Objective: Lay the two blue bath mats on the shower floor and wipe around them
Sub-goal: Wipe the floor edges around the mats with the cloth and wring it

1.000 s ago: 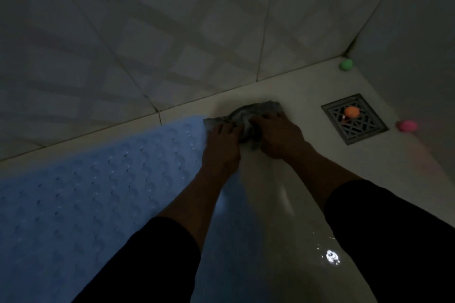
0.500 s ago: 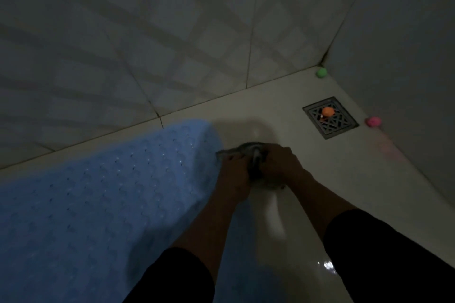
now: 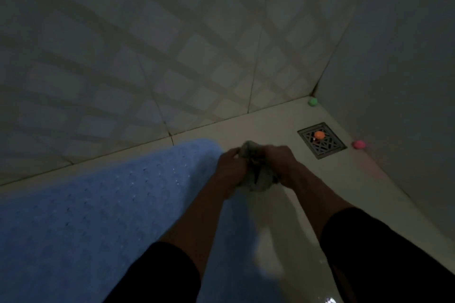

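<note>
A blue dimpled bath mat (image 3: 93, 206) lies flat on the pale shower floor (image 3: 270, 128), filling the left of the view with its rounded end near the wall. Just right of that end, my left hand (image 3: 231, 170) and my right hand (image 3: 283, 165) both grip a bunched grey cloth (image 3: 258, 172), held together between them just above the floor. Only one mat can be made out in this dim light. My dark sleeves cover the lower part of the view.
A square metal drain grate (image 3: 322, 141) sits in the floor to the right, with an orange ball (image 3: 319, 134) on it. A green ball (image 3: 313, 101) rests in the corner and a pink ball (image 3: 358, 144) by the right wall. Tiled walls close in behind and right.
The cloth was spread flat on the floor near the wall. My hands have drawn it back toward me and bunched it up into a wad between them.
</note>
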`<state>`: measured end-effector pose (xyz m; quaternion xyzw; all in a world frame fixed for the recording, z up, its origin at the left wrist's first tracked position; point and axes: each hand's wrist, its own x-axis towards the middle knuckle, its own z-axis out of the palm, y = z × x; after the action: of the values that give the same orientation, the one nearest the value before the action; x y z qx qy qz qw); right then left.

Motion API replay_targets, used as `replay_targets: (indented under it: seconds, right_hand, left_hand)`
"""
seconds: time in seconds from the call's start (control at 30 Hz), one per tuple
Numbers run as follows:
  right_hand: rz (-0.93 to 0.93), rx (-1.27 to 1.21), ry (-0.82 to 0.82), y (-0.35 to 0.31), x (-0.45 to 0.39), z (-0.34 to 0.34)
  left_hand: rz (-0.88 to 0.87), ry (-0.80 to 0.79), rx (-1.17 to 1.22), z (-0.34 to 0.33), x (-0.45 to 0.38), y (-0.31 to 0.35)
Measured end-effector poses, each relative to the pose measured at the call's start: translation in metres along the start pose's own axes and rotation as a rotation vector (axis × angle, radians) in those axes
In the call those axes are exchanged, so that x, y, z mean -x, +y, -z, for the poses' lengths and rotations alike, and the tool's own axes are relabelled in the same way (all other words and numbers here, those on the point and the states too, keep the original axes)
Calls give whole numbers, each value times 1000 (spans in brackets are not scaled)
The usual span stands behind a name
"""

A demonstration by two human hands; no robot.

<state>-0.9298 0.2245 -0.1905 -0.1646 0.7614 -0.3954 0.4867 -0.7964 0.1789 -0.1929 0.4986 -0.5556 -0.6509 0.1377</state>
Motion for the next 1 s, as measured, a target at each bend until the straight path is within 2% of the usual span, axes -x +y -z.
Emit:
replay_targets:
  seconds: [0.1,0.2,0.3,0.4,0.53,0.63,0.7,0.8,0.9,1.0]
  right_hand:
    - [103,6,-15,-42,7,-1]
    - [188,-24,-66,-76,11,1]
    - [297,9,-52,-98,8,1]
    - [350,-79,-38,-111,6,2]
    - [332,-186,1,-128,15,0]
    - [314,-168,47,-145,38,8]
    - [313,-84,11,-163,69,21]
    - [276,12,11,-203,116,50]
    - [112,-117,-29,-258,168,88]
    - [64,-145,-63,-325,226,129]
  left_hand:
    - [-21,11,85,21,-2,25]
    - [76,35,260,40,-4,50]
    - [147,-20,377,52,-7,72]
    - [121,-91,301,52,-12,84]
    - [98,-116,263,50,-10,104]
    - [44,-20,202,52,9,124]
    - [-28,55,109,54,26,147]
    - [-86,96,8,54,62,201]
    - [-141,99,-86,45,108,278]
    - [-174,85,-142,38,154,367]
